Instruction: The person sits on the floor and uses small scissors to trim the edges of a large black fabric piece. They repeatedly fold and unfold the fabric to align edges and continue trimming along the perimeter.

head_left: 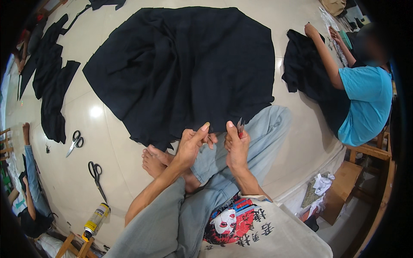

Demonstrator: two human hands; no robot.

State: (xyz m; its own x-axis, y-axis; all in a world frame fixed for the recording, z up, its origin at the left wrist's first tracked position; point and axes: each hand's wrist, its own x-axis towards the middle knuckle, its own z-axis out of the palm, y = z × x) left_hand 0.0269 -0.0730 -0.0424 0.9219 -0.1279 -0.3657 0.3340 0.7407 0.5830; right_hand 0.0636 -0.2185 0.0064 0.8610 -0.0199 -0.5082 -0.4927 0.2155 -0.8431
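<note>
Left hand [189, 146] fingers pinch the near hem of the black cloth [185, 69]; right hand [236, 144] fingers grip small red snips [240, 127] at that edge. The cloth, spread on the floor [94, 142] beyond the knees, looks light, limp, best held at the hem.

This was a small garment workshop run on a tiled floor [99, 142]. A large black cloth [185, 69] lay spread at its middle, cut black pieces [51, 86] near its left edge, and 2 scissors [75, 142] beside them. Another person [361, 94] handled dark fabric [307, 69] at the right edge.
</note>
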